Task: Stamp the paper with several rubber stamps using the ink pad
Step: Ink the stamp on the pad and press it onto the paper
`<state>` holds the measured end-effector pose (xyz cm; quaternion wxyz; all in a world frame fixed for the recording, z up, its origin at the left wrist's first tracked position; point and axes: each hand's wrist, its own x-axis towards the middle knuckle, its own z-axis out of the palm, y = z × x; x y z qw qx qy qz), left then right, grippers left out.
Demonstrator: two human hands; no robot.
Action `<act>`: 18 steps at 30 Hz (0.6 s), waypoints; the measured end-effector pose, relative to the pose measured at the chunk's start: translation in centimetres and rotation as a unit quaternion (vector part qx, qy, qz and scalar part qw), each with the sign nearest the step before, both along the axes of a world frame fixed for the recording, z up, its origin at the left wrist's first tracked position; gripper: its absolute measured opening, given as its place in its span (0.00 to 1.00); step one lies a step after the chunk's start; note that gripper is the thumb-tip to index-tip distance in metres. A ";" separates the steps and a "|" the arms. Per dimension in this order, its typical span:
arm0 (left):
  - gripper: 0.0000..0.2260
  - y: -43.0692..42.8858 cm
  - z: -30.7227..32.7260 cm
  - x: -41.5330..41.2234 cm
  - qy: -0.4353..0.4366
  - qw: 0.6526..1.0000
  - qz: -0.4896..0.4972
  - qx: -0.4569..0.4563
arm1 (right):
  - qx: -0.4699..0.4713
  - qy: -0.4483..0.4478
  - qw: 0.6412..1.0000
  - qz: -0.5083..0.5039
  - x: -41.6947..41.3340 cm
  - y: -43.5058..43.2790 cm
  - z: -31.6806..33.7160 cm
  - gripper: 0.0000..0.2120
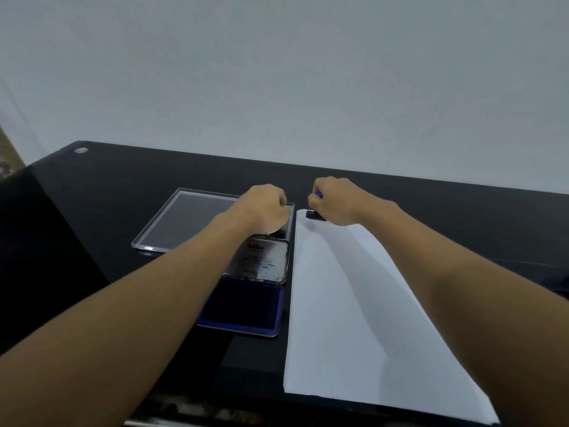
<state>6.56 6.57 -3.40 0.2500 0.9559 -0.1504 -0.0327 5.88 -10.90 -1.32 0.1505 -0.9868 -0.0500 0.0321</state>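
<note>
A white paper sheet (354,303) lies on the right of the black table. My right hand (335,200) grips a blue rubber stamp (314,214) and holds it down on the paper's far left corner. The open ink pad (246,306), dark blue, sits left of the paper with its shiny lid (264,257) folded back. My left hand (261,208) hovers over the near right corner of a clear tray (184,217), fingers curled down around a small dark stamp (274,234) that is mostly hidden under the palm.
The table's far edge (215,155) meets a plain pale wall. A round metal fitting (81,150) sits at the far left corner. Both forearms stretch across the table's near half.
</note>
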 end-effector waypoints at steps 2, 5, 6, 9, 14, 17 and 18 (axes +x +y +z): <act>0.11 -0.1 0.0 0.0 -0.005 1.000 0.004 -0.002 | -0.006 0.005 1.000 0.002 0.2 0.1 -0.1 0.08; 0.11 -0.2 -0.2 0.1 -0.011 1.000 -0.002 0.003 | -0.006 0.008 1.000 0.002 0.2 0.3 -0.3 0.09; 0.11 -0.3 -0.2 0.2 -0.011 1.000 -0.005 0.008 | -0.005 0.008 1.000 0.002 0.2 0.3 -0.3 0.09; 0.13 -0.3 -0.3 0.3 -0.011 1.000 -0.009 0.022 | -0.004 0.010 1.000 -0.001 0.2 0.4 -0.3 0.08; 0.13 -0.4 -0.7 0.7 -0.011 0.999 -0.002 0.038 | -0.007 0.017 1.000 -0.007 0.2 0.4 -0.6 0.08; 0.14 -0.6 -0.9 0.9 -0.012 0.999 0.003 0.049 | 0.002 0.015 1.000 -0.013 0.2 0.5 -1.2 0.08; 0.15 -0.6 -0.9 1.0 -0.014 0.998 0.003 0.055 | 0.005 0.012 1.000 -0.014 0.2 0.6 -1.4 0.09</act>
